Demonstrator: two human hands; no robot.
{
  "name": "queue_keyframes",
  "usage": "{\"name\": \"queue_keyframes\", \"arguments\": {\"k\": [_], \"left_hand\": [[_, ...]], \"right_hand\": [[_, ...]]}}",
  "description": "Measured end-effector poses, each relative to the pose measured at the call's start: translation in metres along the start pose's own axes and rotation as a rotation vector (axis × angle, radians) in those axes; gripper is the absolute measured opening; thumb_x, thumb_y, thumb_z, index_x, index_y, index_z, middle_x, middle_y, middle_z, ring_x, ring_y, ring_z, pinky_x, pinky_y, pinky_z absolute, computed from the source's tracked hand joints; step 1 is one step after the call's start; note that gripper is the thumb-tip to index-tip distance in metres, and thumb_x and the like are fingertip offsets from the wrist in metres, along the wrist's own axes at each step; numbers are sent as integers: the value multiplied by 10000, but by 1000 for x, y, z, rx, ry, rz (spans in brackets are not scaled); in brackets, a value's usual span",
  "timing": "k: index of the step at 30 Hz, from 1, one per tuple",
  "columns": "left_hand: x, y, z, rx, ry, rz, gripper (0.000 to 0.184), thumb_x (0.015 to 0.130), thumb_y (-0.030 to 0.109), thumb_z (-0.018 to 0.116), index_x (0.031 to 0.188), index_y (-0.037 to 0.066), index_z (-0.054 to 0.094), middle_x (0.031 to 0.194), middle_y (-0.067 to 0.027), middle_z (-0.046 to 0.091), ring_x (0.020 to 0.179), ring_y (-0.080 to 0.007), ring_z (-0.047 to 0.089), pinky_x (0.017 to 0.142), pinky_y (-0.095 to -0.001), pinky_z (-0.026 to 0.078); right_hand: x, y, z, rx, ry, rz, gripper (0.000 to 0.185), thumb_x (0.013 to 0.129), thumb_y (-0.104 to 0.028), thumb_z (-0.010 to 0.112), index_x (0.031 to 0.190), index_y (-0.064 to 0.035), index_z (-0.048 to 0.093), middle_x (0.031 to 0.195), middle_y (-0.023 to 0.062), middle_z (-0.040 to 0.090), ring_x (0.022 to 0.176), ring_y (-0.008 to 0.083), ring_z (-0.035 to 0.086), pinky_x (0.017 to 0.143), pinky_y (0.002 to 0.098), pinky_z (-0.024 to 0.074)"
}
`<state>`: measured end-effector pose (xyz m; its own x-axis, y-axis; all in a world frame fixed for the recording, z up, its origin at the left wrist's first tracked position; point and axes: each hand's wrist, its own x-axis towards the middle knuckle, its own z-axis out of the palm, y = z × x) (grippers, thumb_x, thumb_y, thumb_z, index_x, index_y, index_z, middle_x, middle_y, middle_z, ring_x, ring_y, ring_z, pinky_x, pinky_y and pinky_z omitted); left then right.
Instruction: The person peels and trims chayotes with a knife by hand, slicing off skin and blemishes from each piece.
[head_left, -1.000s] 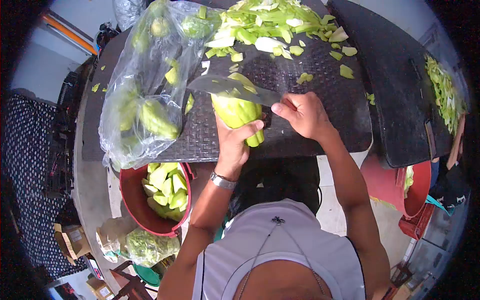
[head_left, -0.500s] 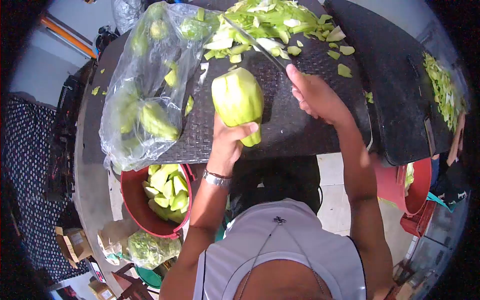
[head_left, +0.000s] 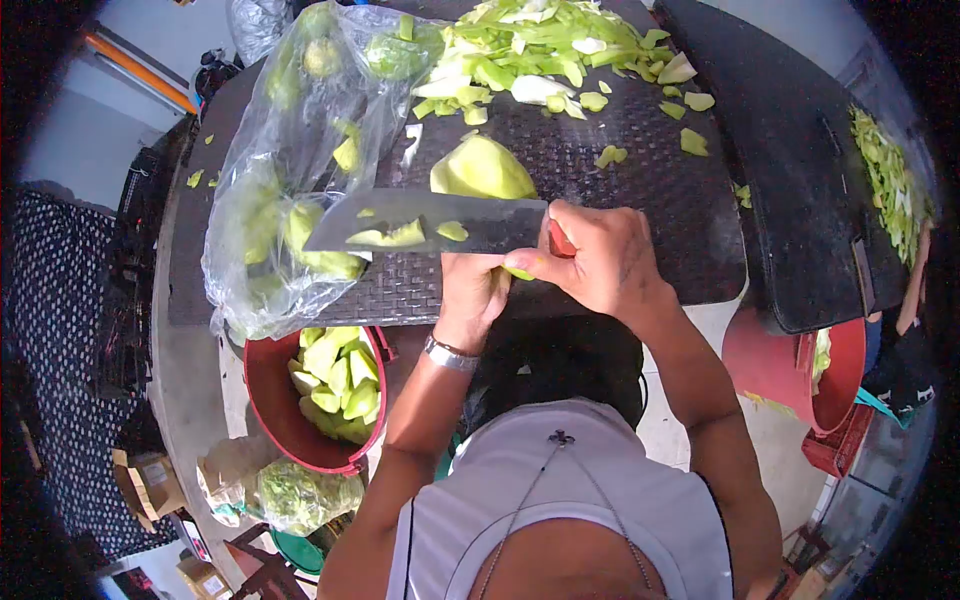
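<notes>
Broad knife point(head_left: 430, 222) hides the middle of the chayote point(head_left: 482, 168) and part of the left hand point(head_left: 472, 290) — its fingers mostly out of sight, the hand closed round the chayote's lower end. Bulk of the chayote lies beyond that hand, past the blade. Right hand point(head_left: 605, 255) clamped on the red handle. Left wrist at the near edge of the woven tabletop point(head_left: 700, 225); plastic bag point(head_left: 290, 200) crowds the blade tip — weave shows right of the right hand.

Head-worn view, looking steeply down over chest and hands point(head_left: 535, 260).
</notes>
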<state>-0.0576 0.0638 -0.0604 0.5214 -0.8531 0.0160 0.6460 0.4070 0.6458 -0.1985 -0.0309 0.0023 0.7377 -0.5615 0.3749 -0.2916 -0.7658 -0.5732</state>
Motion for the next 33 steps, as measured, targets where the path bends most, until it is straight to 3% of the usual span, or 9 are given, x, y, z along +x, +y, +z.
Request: {"name": "queue_keyframes", "arguments": {"k": [5,10,13,17,19,20,24,27,33], "left_hand": [[-11,7,16,199,-45,-6,760,630,-94,767,1326,26,486,1145,-68,606,1061,-215,631,937,-374,529],[4,14,17,423,-11,26,939,580,-118,842,1400,53,417,1214,-66,573,1110,-220,611,972,-372,526],[16,26,30,352,-97,221,893,736,125,885,1467,46,379,1309,-106,571,1192,-256,594,1048,-419,497],[15,68,30,-305,90,21,1000,881,871,359,1547,125,378,1507,-186,483,1391,-383,470,1156,-638,345],[14,66,-2,-340,-197,-341,932,935,797,378,1486,50,450,1469,-211,515,1349,-434,500,1087,-717,371],[18,56,-17,-480,-70,-430,737,989,606,457,1431,16,476,1465,-260,502,1385,-502,433,1053,-821,300],[21,40,5,-436,-25,-265,801,994,568,448,1484,-64,388,1465,-283,490,1394,-551,392,1126,-749,290],[26,52,34,-442,-79,-235,718,982,515,515,1458,-21,464,1409,-241,556,1318,-449,525,1106,-626,417],[18,32,14,-368,-84,-435,580,1002,446,526,1370,-2,545,1268,-191,653,1125,-366,658,967,-562,534]], "right_hand": [[12,46,-7,62,33,232,543,912,-544,692,704,-51,602,605,156,625,566,378,656,537,462,502],[-4,44,-4,645,-65,377,645,972,-651,540,769,-38,559,494,64,466,388,191,487,414,357,387],[-3,39,-4,1094,-220,717,736,969,-761,405,859,-48,553,480,-21,403,347,82,380,352,280,300],[-4,50,-2,1208,-156,810,795,938,-828,346,876,-59,540,469,-61,361,327,58,324,322,248,249],[-6,52,-7,1198,-129,766,796,933,-833,349,870,-61,534,471,-59,363,327,58,318,318,246,245],[-6,51,-5,1118,-71,710,785,938,-826,352,861,-65,530,472,-58,359,330,55,320,319,245,246],[-6,46,6,1266,-116,739,741,972,-777,368,842,-67,537,477,-52,384,337,52,327,322,240,244],[-13,44,3,1088,-80,629,739,992,-754,350,833,-63,555,487,-51,402,357,48,340,349,233,258],[-33,46,-4,429,60,319,501,981,-534,625,832,-56,596,544,32,484,458,159,518,464,326,405]]}}
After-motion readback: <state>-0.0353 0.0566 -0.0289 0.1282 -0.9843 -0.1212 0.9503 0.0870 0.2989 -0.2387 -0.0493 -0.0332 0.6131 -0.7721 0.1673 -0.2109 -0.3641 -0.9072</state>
